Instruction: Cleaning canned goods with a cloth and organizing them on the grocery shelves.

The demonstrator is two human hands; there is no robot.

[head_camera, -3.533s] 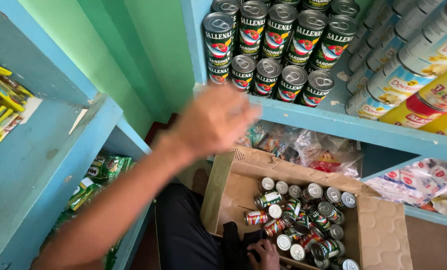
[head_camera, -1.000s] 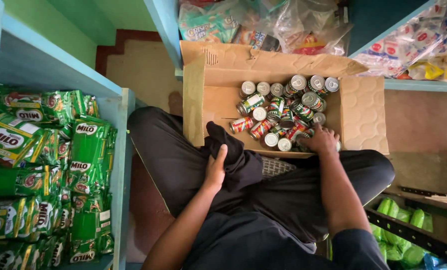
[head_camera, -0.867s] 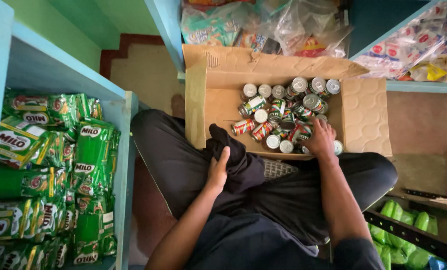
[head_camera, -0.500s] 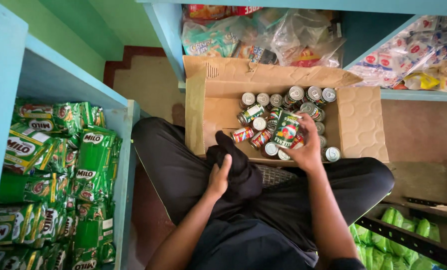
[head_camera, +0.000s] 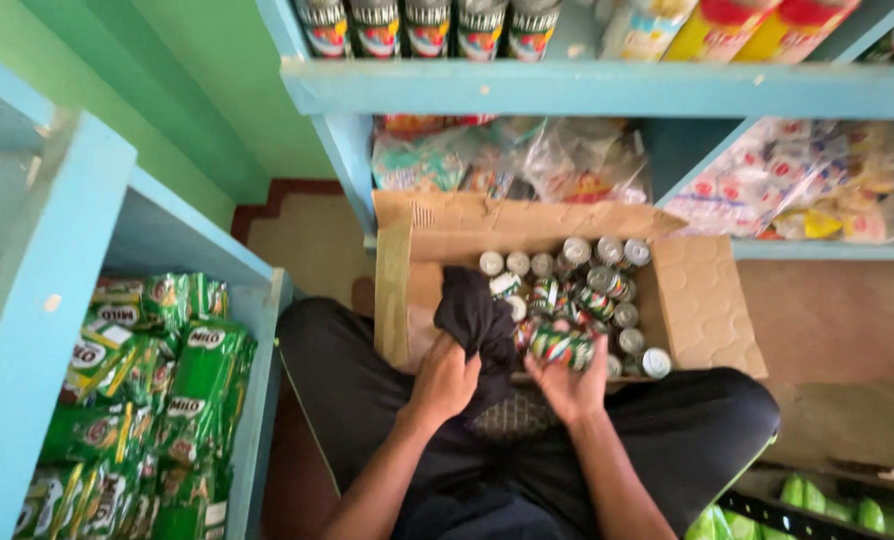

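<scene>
The right hand (head_camera: 570, 385) had its grip closed around a green-labelled tin can (head_camera: 560, 346) lying sideways at the near edge of the open cardboard box (head_camera: 702, 305). The left hand (head_camera: 445, 380) clutched a dark cloth (head_camera: 475, 318) draped over the box's near wall (partly hiding the other cans (head_camera: 607, 278)). Green sachet packs (head_camera: 192, 380) filled the blue shelf (head_camera: 37, 300) on the left.

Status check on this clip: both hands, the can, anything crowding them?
Left hand grips dark cloth. Right hand holds green can over cardboard box. Loose cans close behind.
</scene>
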